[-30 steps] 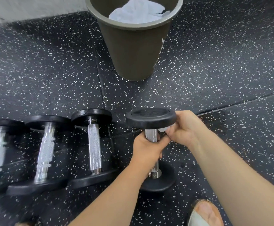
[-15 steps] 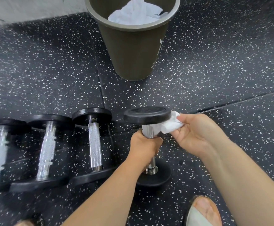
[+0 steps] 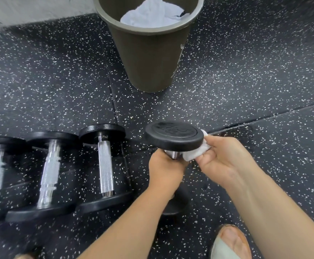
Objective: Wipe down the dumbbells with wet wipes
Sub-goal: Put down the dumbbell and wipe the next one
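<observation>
A small dumbbell [image 3: 173,136] with black rubber heads and a chrome handle stands nearly upright in front of me. My left hand [image 3: 166,170] grips its handle just under the upper head. My right hand [image 3: 223,161] holds a crumpled white wet wipe [image 3: 196,153] against the underside and right rim of that upper head. The lower head [image 3: 173,207] rests on the floor, mostly hidden behind my left forearm.
Three more dumbbells [image 3: 105,165] lie side by side on the speckled black rubber floor [image 3: 245,81] to the left. An olive waste bin [image 3: 148,51] holding used white wipes stands just beyond. My sandalled foot [image 3: 230,243] is at the bottom right.
My right hand has drawn the wipe out from the handle to the underside and right rim of the upper head. The dumbbell stays in my left hand's grip.
</observation>
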The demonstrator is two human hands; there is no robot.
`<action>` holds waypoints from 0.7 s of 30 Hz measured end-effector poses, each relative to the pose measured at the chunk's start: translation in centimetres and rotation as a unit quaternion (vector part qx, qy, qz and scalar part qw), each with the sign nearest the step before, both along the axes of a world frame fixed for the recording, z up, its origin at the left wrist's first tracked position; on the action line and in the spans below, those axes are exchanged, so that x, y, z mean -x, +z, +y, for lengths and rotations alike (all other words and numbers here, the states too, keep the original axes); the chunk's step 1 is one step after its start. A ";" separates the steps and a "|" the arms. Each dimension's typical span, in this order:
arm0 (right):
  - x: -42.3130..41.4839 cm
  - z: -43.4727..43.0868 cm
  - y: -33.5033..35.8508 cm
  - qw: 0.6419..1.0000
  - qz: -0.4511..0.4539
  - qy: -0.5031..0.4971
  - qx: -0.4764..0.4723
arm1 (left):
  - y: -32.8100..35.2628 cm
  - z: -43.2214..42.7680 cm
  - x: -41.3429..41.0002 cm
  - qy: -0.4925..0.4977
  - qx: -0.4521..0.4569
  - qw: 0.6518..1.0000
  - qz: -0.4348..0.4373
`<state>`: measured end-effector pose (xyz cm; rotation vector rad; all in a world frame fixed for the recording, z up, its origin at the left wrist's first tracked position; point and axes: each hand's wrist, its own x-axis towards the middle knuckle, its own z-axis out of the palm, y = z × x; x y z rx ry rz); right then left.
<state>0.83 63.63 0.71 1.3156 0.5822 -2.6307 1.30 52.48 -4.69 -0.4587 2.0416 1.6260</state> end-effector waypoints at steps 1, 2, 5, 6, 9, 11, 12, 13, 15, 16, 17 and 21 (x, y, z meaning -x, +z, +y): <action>0.4 0.1 -0.3 1.000 -0.004 0.015 -0.001 | 0.1 -0.1 0.2 -0.016 -0.024 1.000 0.005; 1.1 0.2 -0.6 0.999 -0.010 0.037 -0.004 | 0.2 -0.2 0.5 -0.033 -0.045 0.998 0.014; 2.7 -0.2 -0.9 0.992 -0.024 0.122 -0.034 | 0.2 -0.7 1.1 -0.053 -0.068 0.996 0.020; 3.2 -0.3 -0.9 0.988 -0.023 0.144 -0.046 | -0.1 -0.9 1.4 -0.052 -0.066 0.996 0.012; 3.5 -0.4 -1.1 0.988 -0.013 0.150 -0.042 | -0.6 -1.2 1.9 -0.038 -0.049 0.998 -0.017; 3.0 -0.4 -1.3 0.993 -0.019 0.116 -0.020 | -0.7 -1.3 1.9 -0.030 -0.039 0.999 -0.021; 2.5 -0.3 -1.1 0.995 -0.017 0.097 -0.007 | -0.7 -1.3 1.9 -0.029 -0.034 0.999 -0.020; 1.8 -0.3 -0.7 0.997 -0.014 0.081 0.002 | -0.7 -1.3 1.8 -0.028 -0.031 0.999 -0.021; 0.2 -0.1 0.4 0.997 -0.007 0.070 0.015 | -0.6 -1.6 1.9 -0.025 -0.034 0.999 -0.027; -0.5 0.0 1.1 0.997 -0.002 0.075 0.020 | -0.5 -1.7 1.9 -0.023 -0.041 0.998 -0.032; -1.1 0.0 1.7 0.996 0.001 0.083 0.023 | -0.4 -1.9 2.0 -0.025 -0.048 0.998 -0.035; -1.1 -0.2 1.9 0.995 0.005 0.095 0.034 | -0.5 -2.1 1.8 -0.060 -0.051 0.996 -0.033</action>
